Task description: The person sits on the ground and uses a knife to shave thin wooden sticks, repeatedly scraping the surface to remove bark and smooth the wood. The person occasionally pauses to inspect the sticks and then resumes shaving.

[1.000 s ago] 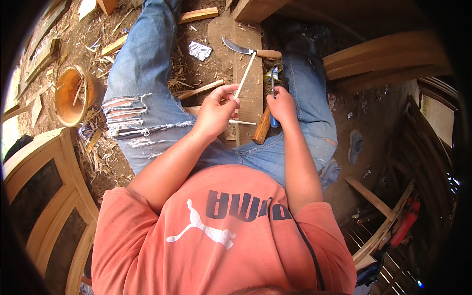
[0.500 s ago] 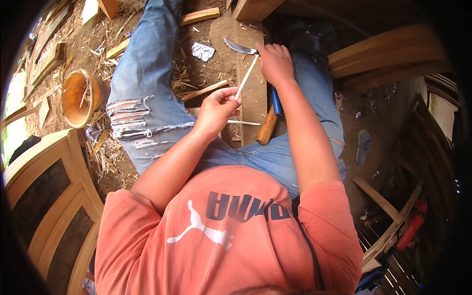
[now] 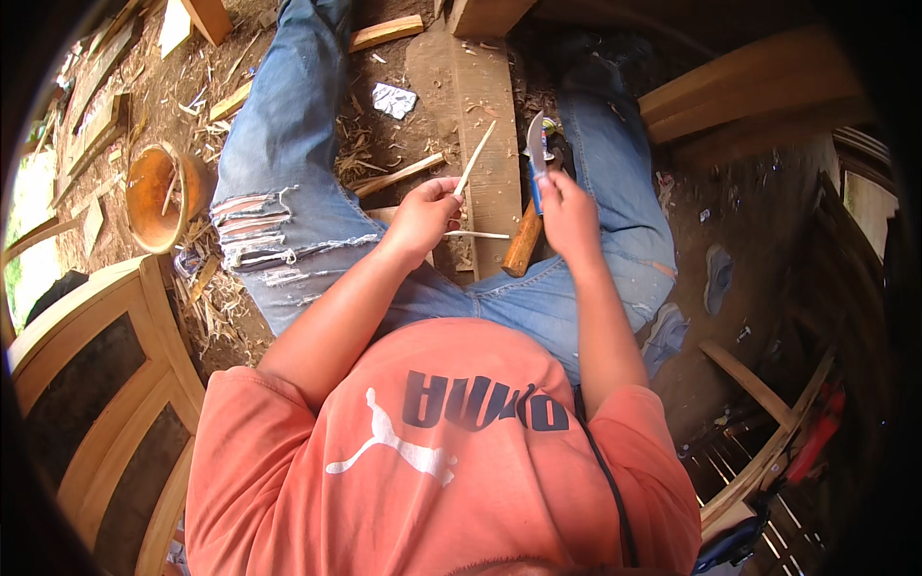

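My left hand (image 3: 425, 219) pinches a thin, pale wooden stick (image 3: 476, 156), its free end slanting up and away. A second pale stick (image 3: 480, 234) sticks out beside the same hand; whether that hand holds it, I cannot tell. In my right hand (image 3: 570, 213), closed around its handle, is a knife (image 3: 537, 136) with a curved blade pointing away from me. Something blue (image 3: 536, 180) shows by the blade's base, perhaps its handle. A thick wooden tool handle (image 3: 522, 242) lies below that hand, against my leg. Between my legs runs a wooden plank (image 3: 492, 86).
Wood shavings and offcuts (image 3: 399, 175) litter the dirt floor. An orange-brown bucket (image 3: 157, 242) stands at left, above a panelled wooden frame (image 3: 144, 278). A thick beam (image 3: 749, 82) crosses at upper right. A crumpled silvery wrapper (image 3: 394, 101) lies near the plank.
My right hand has drawn back toward me with the knife, whose blade has turned from pointing left to pointing away. The left hand keeps its stick almost in place.
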A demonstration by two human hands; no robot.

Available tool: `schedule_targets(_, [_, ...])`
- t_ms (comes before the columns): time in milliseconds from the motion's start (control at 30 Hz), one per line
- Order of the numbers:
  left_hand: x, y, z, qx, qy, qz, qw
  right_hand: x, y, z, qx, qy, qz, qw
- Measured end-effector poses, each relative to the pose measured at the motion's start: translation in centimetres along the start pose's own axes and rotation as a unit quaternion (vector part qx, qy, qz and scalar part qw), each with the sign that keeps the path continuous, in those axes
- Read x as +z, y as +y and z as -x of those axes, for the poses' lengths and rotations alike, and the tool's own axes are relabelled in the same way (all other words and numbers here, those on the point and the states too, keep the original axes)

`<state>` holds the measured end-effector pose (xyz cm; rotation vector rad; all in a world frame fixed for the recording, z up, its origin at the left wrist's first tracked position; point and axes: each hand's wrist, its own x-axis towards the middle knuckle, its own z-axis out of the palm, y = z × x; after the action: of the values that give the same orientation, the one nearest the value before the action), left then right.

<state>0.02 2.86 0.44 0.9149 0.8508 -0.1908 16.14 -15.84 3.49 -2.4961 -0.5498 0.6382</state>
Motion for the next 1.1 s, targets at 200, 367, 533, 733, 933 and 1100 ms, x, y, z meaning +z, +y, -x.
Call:
schedule_targets(200, [0.5,0.4,0.5,-0.052,0.013,0.042,0.998,1.5,-1.7,4.1,-0.082,-0.005,0.013,0.997])
schedule_targets(367, [-1.4,-1.2,-1.2,-0.103,-0.030,0.016,0.994,3.0,-3.1,2.5,-0.138,-0.045,0.056,0.988])
schedule_targets(533, [0.1,0.4,0.3,-0.097,-0.029,0.061,0.993,4.0,-2.2,1.8,-0.062,-0.097,0.086,0.990])
schedule_targets(733, [-0.5,0.1,0.1,-0.109,-0.049,0.048,0.992,3.5,-2.7,1.8,-0.054,-0.107,0.120,0.986])
schedule_targets(933, [-0.9,-0.5,-0.4,-0.131,0.001,0.009,0.991,3.7,-3.0,2.2,-0.099,-0.120,0.154,0.976])
schedule_targets(1100, [-0.4,-0.4,0.0,-0.107,-0.012,0.024,0.994,3.4,-2.8,1.0,-0.060,-0.095,0.171,0.979])
